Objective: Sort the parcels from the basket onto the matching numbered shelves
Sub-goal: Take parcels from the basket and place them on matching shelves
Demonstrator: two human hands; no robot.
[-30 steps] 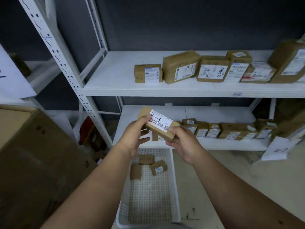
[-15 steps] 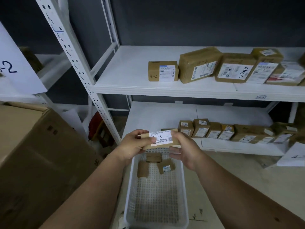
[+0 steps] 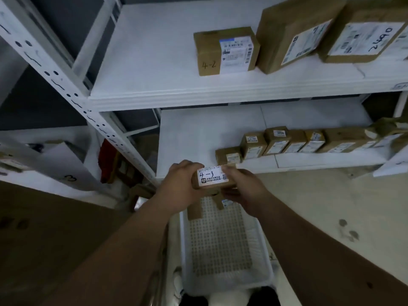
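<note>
A large brown cardboard carton (image 3: 44, 239) is seen at far left. A small brown cardboard parcel (image 3: 213, 178), white-labelled "4-3", is gripped at its ends by the left hand (image 3: 178, 184) and right hand (image 3: 245, 188), above the white perforated plastic basket (image 3: 262, 257) and before the lower white metal shelf (image 3: 198, 133).

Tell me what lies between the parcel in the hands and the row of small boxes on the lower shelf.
In the head view, only bare white lower shelf lies between the 4-3 parcel and the nearest small box.
</note>
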